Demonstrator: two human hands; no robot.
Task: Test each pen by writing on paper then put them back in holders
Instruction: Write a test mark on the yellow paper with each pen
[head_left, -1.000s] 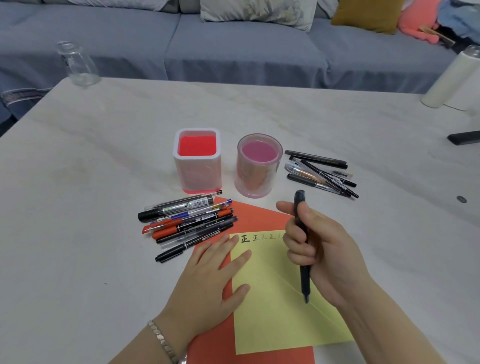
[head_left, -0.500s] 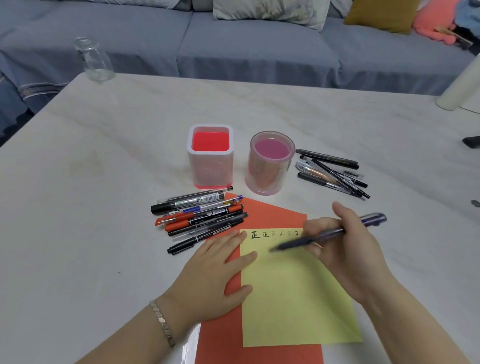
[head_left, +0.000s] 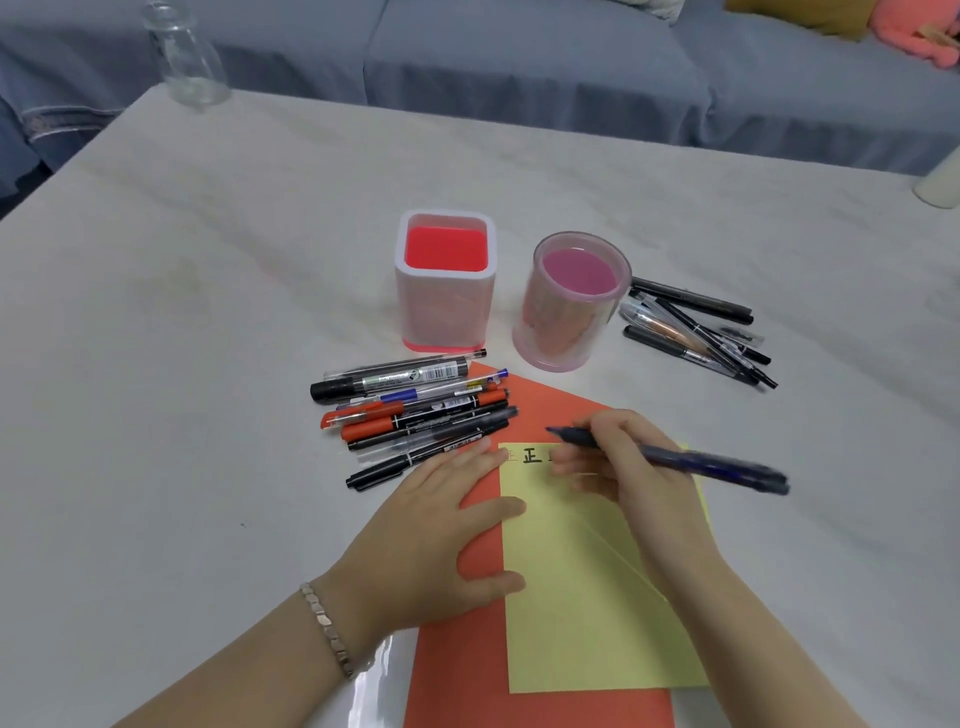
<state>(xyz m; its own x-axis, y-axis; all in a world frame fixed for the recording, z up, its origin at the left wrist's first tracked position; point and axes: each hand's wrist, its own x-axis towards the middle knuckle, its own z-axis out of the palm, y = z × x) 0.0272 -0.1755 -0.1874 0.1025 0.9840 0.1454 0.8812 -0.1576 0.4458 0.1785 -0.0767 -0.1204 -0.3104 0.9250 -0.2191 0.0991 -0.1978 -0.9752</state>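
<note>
My right hand (head_left: 628, 467) grips a dark blue pen (head_left: 706, 461), its tip pointing left over the top of the yellow paper (head_left: 582, 597). That sheet lies on a red sheet (head_left: 467, 675) and carries a row of written marks along its top edge. Flat on both sheets, my left hand (head_left: 436, 530) presses them down with straight fingers. A square white holder with a red inside (head_left: 445, 291) and a round pink holder (head_left: 569, 306) stand empty behind the paper. Several pens (head_left: 415, 410) lie in a heap left of the paper.
A second heap of several dark pens (head_left: 696, 327) lies right of the round holder. A clear glass jar (head_left: 184, 57) stands at the table's far left corner, a white cylinder (head_left: 943, 182) at the far right edge. A grey-blue sofa (head_left: 519, 62) runs behind the table.
My right hand turned the pen from upright to nearly level and brought its tip left toward the written marks. The left hand stayed on the paper. The view shifted closer.
</note>
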